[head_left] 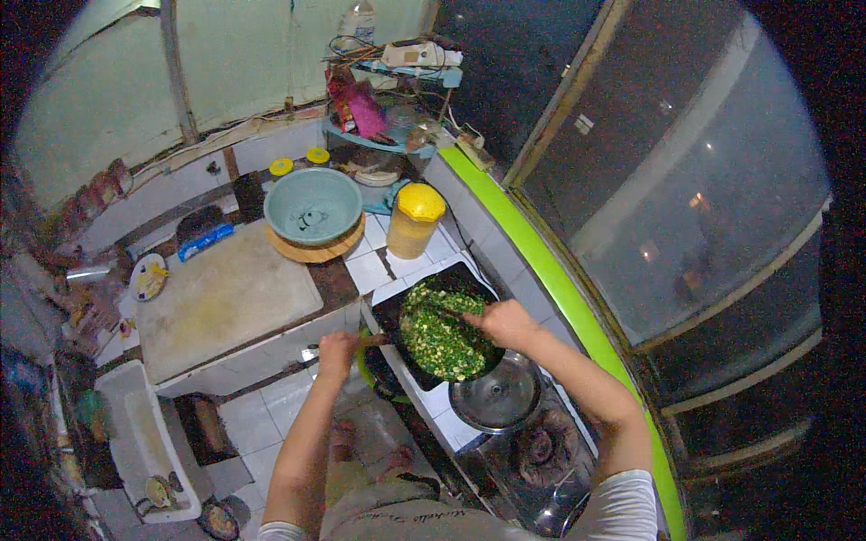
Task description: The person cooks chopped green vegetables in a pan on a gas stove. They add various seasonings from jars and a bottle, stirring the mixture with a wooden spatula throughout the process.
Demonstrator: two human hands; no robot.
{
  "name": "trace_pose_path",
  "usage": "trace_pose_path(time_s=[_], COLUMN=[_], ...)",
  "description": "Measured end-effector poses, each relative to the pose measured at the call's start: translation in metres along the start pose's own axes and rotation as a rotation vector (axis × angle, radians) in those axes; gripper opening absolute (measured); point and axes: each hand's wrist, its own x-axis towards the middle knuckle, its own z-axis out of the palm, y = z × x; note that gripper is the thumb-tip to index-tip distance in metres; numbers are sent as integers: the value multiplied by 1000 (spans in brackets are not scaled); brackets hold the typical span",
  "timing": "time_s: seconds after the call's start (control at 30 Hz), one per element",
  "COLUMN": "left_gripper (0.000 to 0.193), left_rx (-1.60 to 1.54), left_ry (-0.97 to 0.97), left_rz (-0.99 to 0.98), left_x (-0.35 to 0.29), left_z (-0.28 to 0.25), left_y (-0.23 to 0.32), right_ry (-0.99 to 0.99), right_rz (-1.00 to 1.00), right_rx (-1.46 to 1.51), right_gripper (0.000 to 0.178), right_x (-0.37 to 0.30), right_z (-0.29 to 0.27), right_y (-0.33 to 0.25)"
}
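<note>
A dark wok [490, 363] filled with chopped green vegetables [440, 343] and pale bits sits on a black stove [388, 312]. My left hand [338, 354] is closed round the wok's handle [373, 340], at the wok's left side. From the right, my right hand [503, 323] grips the dark handle of a spatula [450, 313]. Its far end reaches into the vegetables at the upper left of the wok, where the blade is mostly buried. Just below the wok, on the counter, lies a round glass lid [495, 394].
Beyond the stove stand a yellow-lidded container [413, 236] and a blue-grey basin [313, 207] on a round wooden board. A large cutting board [225, 298] and a plate [149, 277] occupy the left counter. A green-edged ledge [541, 248] borders the right, below windows.
</note>
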Motion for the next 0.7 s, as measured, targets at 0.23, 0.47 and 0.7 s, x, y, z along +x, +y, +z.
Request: trace_pose_path(time_s=[0.23, 0.47, 0.7], left_gripper=[24, 28, 21], left_rx=[-22, -62, -144], left_ry=[24, 55, -66], left_rz=[28, 54, -47], left_x=[0, -6, -3], left_z=[-7, -3, -12], left_y=[6, 2, 14], right_ry=[6, 28, 173], right_rz=[-37, 186, 369], right_rx=[15, 80, 194], right_gripper=[49, 50, 48], right_x=[-65, -102, -35], right_z=[-5, -28, 13], right_y=[-9, -1, 21])
